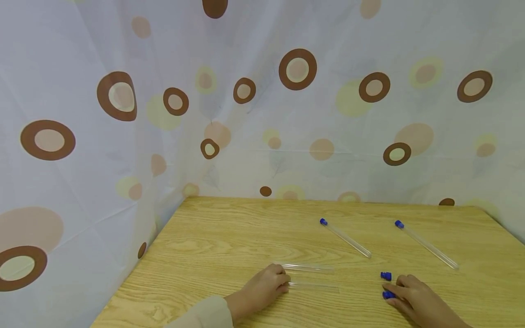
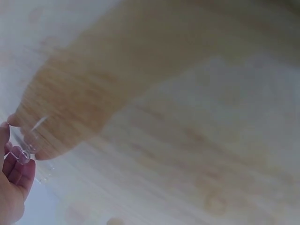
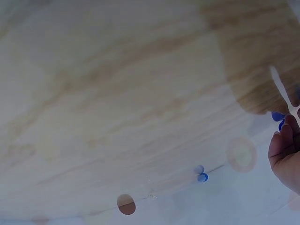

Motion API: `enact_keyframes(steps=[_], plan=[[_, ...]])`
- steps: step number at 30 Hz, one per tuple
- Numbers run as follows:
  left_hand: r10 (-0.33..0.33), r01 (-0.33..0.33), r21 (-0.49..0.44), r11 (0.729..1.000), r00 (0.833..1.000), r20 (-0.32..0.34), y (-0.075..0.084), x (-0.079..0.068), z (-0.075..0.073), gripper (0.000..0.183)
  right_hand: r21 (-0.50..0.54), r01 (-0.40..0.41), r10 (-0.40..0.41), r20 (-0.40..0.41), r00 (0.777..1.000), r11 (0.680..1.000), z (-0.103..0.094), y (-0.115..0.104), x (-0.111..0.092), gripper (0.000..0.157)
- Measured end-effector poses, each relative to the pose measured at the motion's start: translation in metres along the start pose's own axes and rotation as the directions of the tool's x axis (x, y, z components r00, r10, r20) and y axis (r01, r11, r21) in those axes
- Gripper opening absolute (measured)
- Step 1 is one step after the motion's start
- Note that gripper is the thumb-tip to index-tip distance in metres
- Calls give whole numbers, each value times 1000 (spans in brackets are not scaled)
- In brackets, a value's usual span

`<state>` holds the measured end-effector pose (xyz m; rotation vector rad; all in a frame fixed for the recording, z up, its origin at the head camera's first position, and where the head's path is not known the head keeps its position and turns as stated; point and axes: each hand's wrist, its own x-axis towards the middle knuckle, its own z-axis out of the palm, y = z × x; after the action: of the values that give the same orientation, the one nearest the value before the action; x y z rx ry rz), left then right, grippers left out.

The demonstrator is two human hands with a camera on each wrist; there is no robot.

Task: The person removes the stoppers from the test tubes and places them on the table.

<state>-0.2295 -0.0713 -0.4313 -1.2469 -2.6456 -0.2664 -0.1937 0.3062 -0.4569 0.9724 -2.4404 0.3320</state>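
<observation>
Near the front of the table my left hand (image 1: 266, 284) pinches the end of a clear test tube (image 1: 313, 287), which lies pointing right. Just behind it lies a second uncapped clear tube (image 1: 305, 267), its left end beside my knuckles. The left wrist view shows the rounded tube end (image 2: 23, 157) between thumb and fingers. To the right, my right hand (image 1: 416, 298) holds a blue cap (image 1: 388, 294) between thumb and index finger. Another blue cap (image 1: 386, 276) lies just behind those fingertips.
Two clear tubes with blue caps, one tube (image 1: 348, 240) in the middle and another tube (image 1: 430, 248) farther right, lie slanted on the wooden table (image 1: 229, 232). A patterned curtain (image 1: 262, 123) hangs along the table's back and left edges.
</observation>
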Motion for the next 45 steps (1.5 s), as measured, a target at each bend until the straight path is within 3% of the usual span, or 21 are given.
enact_keyframes(steps=[18, 25, 33, 39, 45], plan=[[23, -23, -31, 999, 1000, -13, -2, 2, 1, 19, 20, -51, 49, 86, 995, 999, -6, -2, 1, 31], [32, -33, -47, 998, 999, -22, -3, 5, 1, 20, 55, -114, 107, 104, 989, 992, -11, -4, 4, 24], [35, -37, -33, 999, 997, -69, -1, 8, -3, 22, 22, -112, 113, -24, 993, 993, -12, -5, 8, 16], [58, -58, 2, 998, 989, -136, -2, 13, -5, 22, -4, -77, 76, -148, 986, 997, -10, -6, 15, 24], [27, -28, -2, 1000, 987, -155, -2, 17, -8, 23, -40, -109, 102, -151, 983, 993, -15, -12, 23, 25]])
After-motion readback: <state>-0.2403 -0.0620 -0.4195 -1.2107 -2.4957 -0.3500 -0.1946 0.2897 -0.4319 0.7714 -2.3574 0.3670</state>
